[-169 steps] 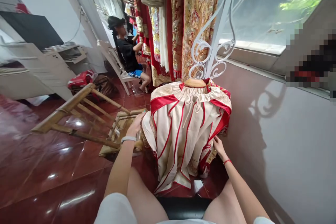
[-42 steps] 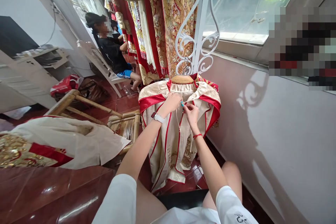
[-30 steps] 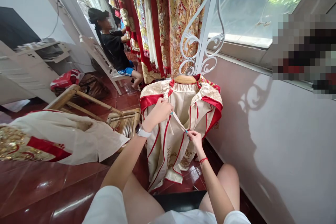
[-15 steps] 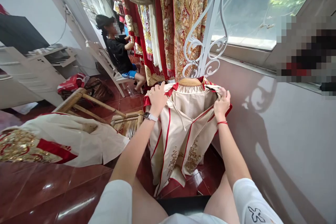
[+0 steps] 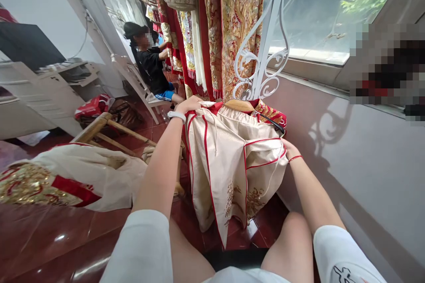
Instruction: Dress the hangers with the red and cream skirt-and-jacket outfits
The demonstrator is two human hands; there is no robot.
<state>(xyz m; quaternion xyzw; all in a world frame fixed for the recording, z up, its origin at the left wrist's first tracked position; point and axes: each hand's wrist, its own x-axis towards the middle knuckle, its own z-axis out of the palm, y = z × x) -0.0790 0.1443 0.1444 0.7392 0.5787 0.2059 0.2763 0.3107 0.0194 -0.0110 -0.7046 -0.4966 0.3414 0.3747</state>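
A cream satin garment [image 5: 215, 163] with red piping, thin ties and gold embroidery near its hem hangs in front of me, spread between my hands. A wooden hanger [image 5: 239, 105] shows at its top, with a red and gold embroidered cloth [image 5: 270, 117] behind it. My left hand [image 5: 190, 105] is closed on the upper left edge; the fingertips are partly hidden by cloth. Lower down on the other side, my right hand [image 5: 289, 150] grips the right edge beside a tie, its fingers mostly behind the fabric. A black hanger arm [image 5: 274, 123] sticks out above my right hand.
A white scrolled metal stand [image 5: 262, 62] rises behind the garment, near the wall [image 5: 365, 163]. Embroidered costumes [image 5: 241, 31] hang at the back. Left are a bamboo chair [image 5: 96, 128], a draped cream cloth [image 5: 109, 177] and a seated person [image 5: 151, 68].
My hands have moved apart: the left outward to the left, the right down and to the right. The garment's front is drawn wider, and the hanger arm and red cloth at right show more.
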